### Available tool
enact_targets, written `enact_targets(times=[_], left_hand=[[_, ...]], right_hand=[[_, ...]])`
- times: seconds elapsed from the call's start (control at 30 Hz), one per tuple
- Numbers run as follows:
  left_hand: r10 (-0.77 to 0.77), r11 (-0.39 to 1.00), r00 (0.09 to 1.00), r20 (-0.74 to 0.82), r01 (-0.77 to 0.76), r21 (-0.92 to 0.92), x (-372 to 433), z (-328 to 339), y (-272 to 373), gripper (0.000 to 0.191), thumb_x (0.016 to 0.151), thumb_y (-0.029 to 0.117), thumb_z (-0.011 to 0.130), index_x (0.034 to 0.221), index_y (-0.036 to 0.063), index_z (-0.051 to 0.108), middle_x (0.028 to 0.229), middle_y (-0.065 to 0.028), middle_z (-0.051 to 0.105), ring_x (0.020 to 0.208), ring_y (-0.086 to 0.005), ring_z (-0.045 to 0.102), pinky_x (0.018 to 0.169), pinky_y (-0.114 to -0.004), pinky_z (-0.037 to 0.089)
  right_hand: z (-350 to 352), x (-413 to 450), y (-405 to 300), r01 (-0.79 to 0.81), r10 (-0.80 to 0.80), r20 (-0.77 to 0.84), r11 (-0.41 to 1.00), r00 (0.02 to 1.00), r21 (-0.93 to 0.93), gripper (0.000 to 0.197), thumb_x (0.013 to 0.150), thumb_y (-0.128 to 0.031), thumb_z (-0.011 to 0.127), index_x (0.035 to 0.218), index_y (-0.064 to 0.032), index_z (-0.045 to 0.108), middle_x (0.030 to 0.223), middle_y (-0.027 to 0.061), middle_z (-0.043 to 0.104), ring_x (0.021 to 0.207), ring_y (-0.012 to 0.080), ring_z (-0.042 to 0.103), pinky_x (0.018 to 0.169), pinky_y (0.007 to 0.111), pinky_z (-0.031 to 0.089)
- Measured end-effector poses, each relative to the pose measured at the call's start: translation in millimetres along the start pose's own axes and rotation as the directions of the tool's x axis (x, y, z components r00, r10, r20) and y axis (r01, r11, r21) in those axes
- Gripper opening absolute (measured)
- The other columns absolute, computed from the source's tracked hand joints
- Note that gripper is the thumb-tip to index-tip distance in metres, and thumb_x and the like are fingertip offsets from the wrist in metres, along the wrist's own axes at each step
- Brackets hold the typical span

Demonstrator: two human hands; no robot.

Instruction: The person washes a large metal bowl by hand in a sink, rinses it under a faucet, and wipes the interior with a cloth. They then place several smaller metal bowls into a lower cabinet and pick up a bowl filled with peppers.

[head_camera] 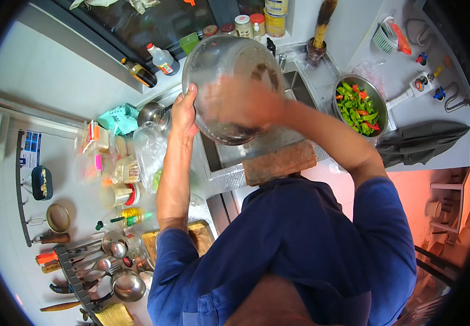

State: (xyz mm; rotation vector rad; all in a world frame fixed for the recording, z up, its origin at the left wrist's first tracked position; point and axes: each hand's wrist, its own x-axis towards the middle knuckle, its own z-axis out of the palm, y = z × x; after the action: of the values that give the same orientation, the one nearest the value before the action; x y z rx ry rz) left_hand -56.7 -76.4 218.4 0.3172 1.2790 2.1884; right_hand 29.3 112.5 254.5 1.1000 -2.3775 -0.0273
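Note:
A large, round, greyish see-through bowl (226, 57) is tilted up over the stainless-steel sink (231, 157). My left hand (185, 112) grips its left rim, with the thumb lying over the edge. Across the bowl's face is my right hand (243, 102), blurred by motion, so its fingers and any thing in them are unclear. Dark brown marks show on the bowl's upper right, and its wall hides much of the sink. At the sink's front edge lies a reddish brick (279, 163).
Right of the sink stands a metal pot (385, 122) of cut green and red peppers (359, 108). A brush (320, 36) stands at the back corner. Bottles (165, 61) and jars (244, 26) line the sill. Plastic bags (149, 146) and containers crowd the left counter. Ladles (118, 249) hang left.

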Motion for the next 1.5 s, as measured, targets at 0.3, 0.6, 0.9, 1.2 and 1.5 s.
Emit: enact_targets(times=[0.3,0.6,0.9,1.2,1.5], left_hand=[[0.009,1.000,0.999,0.040,-0.009,-0.005,-2.8,-2.6,5.8,0.041,0.093,0.028,0.056,0.122,0.0000,0.052,0.111,-0.0126,0.062,0.096,-0.0237,0.062,0.085,-0.038,0.051],[0.189,0.981,0.982,0.008,-0.189,-0.038,-9.3,-4.3,12.9,0.042,0.094,0.029,0.054,0.124,-0.0004,0.050,0.114,-0.0116,0.061,0.101,-0.0228,0.061,0.088,-0.038,0.050],[0.243,0.969,0.970,-0.023,-0.244,-0.039,-16.6,-6.5,-4.3,0.043,0.094,0.029,0.054,0.128,0.0019,0.046,0.117,-0.0104,0.059,0.102,-0.0224,0.059,0.090,-0.038,0.048],[0.291,0.957,0.954,-0.066,-0.290,0.032,-30.5,-18.0,-13.9,0.049,0.091,0.032,0.060,0.127,0.0007,0.047,0.115,-0.0105,0.060,0.100,-0.0228,0.060,0.089,-0.038,0.048],[0.210,0.975,0.953,-0.217,-0.221,-0.025,-51.3,-18.6,-54.3,0.040,0.091,0.032,0.061,0.116,0.0021,0.054,0.098,-0.0078,0.064,0.083,-0.0184,0.063,0.074,-0.032,0.052]], right_hand=[[1.1,-6.0,-14.9,0.134,-0.080,-0.198,0.952,0.977,0.275,0.024,0.084,-0.021,0.057,0.104,-0.0096,0.064,0.124,0.0052,0.058,0.121,0.0261,0.050,0.102,0.044,0.038],[39.2,-36.4,112.5,-0.600,0.920,-0.110,0.333,0.376,0.728,0.041,0.097,-0.032,0.042,0.112,-0.0006,0.063,0.114,0.0156,0.063,0.107,0.0231,0.060,0.093,0.030,0.043],[-6.5,35.7,24.2,-0.113,0.167,-0.519,0.984,0.838,0.135,0.023,0.084,-0.013,0.059,0.105,-0.0073,0.065,0.112,0.0077,0.064,0.109,0.0247,0.058,0.097,0.046,0.042],[124.0,-88.4,58.0,0.196,0.753,0.633,-0.603,-0.179,0.773,0.044,0.089,-0.036,0.051,0.101,0.0050,0.063,0.102,0.0146,0.064,0.090,0.0244,0.061,0.079,0.038,0.048],[97.8,-74.4,60.8,-0.319,0.982,0.188,-0.174,0.012,0.932,0.035,0.093,-0.028,0.050,0.097,0.0033,0.065,0.097,0.0119,0.067,0.093,0.0229,0.063,0.078,0.032,0.048]])
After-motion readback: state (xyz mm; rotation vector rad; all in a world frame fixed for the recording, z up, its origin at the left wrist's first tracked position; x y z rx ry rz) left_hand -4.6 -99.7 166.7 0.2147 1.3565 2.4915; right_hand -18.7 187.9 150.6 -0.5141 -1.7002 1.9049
